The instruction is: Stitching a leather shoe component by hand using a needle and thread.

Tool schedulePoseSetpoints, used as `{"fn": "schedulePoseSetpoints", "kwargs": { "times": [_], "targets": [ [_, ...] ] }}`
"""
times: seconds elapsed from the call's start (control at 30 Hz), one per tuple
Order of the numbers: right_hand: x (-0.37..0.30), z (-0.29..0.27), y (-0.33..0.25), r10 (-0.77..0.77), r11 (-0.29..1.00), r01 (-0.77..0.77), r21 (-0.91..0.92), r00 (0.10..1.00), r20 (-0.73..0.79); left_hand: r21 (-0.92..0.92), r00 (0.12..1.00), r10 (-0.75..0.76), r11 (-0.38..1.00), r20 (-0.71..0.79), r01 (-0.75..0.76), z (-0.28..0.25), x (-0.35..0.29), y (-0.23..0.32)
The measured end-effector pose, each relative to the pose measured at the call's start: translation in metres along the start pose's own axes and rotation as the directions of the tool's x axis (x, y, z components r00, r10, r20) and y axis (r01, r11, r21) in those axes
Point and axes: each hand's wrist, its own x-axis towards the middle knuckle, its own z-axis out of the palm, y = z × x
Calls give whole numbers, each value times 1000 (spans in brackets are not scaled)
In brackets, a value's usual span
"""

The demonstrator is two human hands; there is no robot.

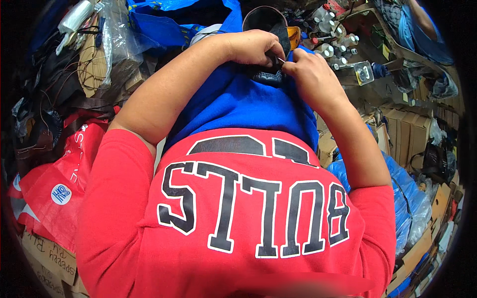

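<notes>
Both hands meet over my lap, which is covered by a blue cloth (238, 102). My left hand (256, 47) is closed, its fingers curled down onto a dark, glossy, leather-like piece (268, 78) that looks like part of a shoe. My right hand (312, 72) pinches a thin shiny tool (281, 60), whose tip points toward the left fingers. The tool's exact kind is too small to tell. Just beyond the hands sits a dark, open-topped, rounded item (265, 19) with a brown rim. An orange-yellow piece (294, 37) lies beside it.
Several small bottles (325, 49) with white and red caps stand at the far right, near a clear squarish bottle (364, 73). A blue bag (184, 20) lies at the far left. A red bag (59, 184) lies left, cardboard boxes (405, 131) and blue plastic (405, 198) right.
</notes>
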Motion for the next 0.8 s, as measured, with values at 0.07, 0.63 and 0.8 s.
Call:
{"fn": "schedulePoseSetpoints", "kwargs": {
  "times": [0.07, 0.63, 0.8],
  "targets": [
    [8, 1, -1, 2, 997, -2, -79, 1000, -6, 52, 999, 6, 999, -51, -4, 1, 3, -2],
    [-17, 40, 49, 277, 334, -254, 908, 947, 163, 178, 757, -126, 935, -642, 306, 35, -50, 36],
    [-81, 24, 95, 277, -723, 288, 628, 954, -118, -309, 889, -439, 870, -126, 385, 7, -101, 48]
  ]
}}
